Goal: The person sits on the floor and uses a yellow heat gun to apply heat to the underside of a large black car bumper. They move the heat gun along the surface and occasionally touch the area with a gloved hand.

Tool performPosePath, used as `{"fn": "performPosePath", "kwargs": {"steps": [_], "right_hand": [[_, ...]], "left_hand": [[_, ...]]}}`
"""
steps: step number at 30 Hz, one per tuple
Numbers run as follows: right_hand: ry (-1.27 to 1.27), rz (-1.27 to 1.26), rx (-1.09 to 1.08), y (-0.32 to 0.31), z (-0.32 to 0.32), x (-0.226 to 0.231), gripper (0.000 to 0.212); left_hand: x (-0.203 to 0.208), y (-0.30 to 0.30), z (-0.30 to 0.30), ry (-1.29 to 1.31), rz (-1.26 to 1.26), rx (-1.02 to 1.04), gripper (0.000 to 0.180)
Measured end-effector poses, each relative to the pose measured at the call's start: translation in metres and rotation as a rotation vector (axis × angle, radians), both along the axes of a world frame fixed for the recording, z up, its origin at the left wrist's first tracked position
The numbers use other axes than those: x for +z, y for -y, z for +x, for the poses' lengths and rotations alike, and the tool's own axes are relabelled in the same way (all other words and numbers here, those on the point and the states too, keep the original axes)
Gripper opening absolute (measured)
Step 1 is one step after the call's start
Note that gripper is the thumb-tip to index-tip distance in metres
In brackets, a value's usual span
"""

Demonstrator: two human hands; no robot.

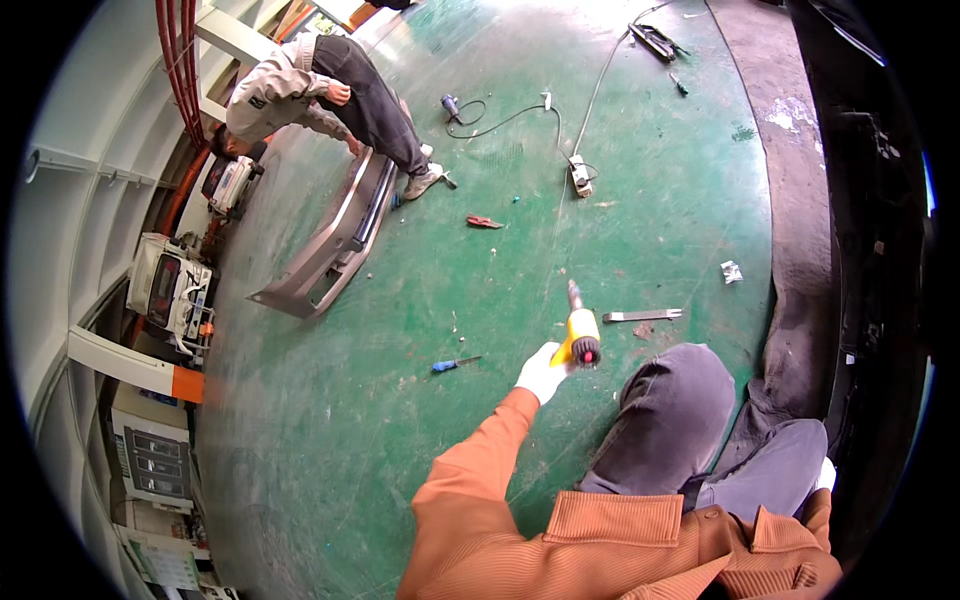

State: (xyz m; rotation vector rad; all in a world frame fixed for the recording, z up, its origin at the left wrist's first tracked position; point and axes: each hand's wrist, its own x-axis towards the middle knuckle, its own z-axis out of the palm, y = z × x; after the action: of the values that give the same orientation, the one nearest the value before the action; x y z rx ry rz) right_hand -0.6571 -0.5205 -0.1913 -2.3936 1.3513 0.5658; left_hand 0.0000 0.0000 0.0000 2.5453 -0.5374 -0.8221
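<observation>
My left hand [541, 374], in a white glove, is closed around the grip of a yellow heat gun [582, 335]. Its metal nozzle points away from me, and its dark rear end with a red spot faces me. A flat metal pry bar [643, 315] lies on the floor just right of the heat gun. To the left of my left hand is a blue-handled screwdriver [452, 366]. Only a white sliver of my right hand [827, 474] shows beside my bent leg at the far right; its fingers are hidden.
Another person [330, 95] bends over a grey car bumper [325, 255] at the far left. A red-handled tool [484, 221], a power strip [580, 176] with a cable, and a small crumpled packet [731, 272] lie on the green floor. A dark structure [870, 260] borders the right.
</observation>
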Motion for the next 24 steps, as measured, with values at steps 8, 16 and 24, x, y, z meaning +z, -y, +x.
{"fn": "performPosePath", "kwargs": {"steps": [8,16,24], "right_hand": [[0.456,0.087,-0.457,-0.039,-0.084,-0.093,0.051],[0.258,-0.046,-0.272,-0.076,0.005,0.049,0.041],[0.615,-0.113,-0.502,-0.115,0.006,0.05,0.04]], "left_hand": [[0.186,0.151,-0.053,-0.667,-1.017,0.243,0.029],[0.273,0.189,-0.09,-0.435,-1.164,0.026,0.042],[0.064,-0.021,-0.14,-0.415,-0.711,0.908,0.035]]}}
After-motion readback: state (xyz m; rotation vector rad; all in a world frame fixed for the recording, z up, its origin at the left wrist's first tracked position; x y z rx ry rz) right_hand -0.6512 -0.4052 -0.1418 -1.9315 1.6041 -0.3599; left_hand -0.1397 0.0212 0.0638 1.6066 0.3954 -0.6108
